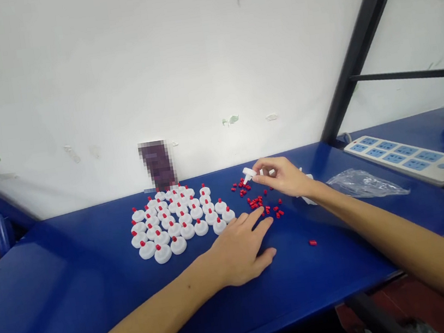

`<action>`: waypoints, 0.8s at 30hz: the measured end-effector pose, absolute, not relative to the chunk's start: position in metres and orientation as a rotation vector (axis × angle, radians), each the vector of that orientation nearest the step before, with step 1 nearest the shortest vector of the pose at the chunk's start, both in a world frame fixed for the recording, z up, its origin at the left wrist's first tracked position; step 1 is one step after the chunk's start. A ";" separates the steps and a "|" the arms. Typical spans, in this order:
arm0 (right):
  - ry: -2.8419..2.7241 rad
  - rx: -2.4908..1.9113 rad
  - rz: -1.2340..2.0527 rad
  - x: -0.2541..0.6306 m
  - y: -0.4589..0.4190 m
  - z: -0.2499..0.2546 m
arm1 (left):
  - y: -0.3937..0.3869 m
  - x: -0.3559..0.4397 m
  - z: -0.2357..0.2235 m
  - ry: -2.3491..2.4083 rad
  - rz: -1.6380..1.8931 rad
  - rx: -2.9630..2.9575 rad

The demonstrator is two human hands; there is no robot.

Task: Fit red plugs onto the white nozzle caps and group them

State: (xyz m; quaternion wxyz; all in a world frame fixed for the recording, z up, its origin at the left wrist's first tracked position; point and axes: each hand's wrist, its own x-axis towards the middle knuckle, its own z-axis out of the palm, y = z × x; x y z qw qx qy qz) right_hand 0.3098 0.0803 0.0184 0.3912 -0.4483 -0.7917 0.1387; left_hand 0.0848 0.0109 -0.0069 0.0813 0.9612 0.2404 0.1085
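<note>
Between the fingertips of my right hand (279, 175) is a white nozzle cap (249, 173), tilted with its bare spout pointing down and left. Below it lie scattered small red tips (255, 202) on the blue table. My left hand (245, 248) rests palm down with fingers spread, its fingertips at the near edge of these red tips. To its left stand many white caps with red tips (187, 230), grouped close together and upright. A lone red tip (312, 243) lies to the right of my left hand.
A power strip (414, 157) lies at the right, beside a clear plastic bag (364, 182). Something white shows partly behind my right wrist. A blurred dark rectangular object (158, 164) leans on the white wall (192, 71). Dark metal bars (361, 42) rise at the right.
</note>
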 end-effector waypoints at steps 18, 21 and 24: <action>-2.224 -1.055 0.157 0.296 0.068 0.017 | 0.006 0.065 -0.021 0.664 0.788 2.474; -2.154 -1.054 0.134 0.290 0.061 0.020 | -0.001 0.067 -0.015 0.698 0.834 2.436; -2.100 -1.094 0.045 0.280 0.052 0.026 | -0.008 0.067 -0.008 0.692 0.758 2.424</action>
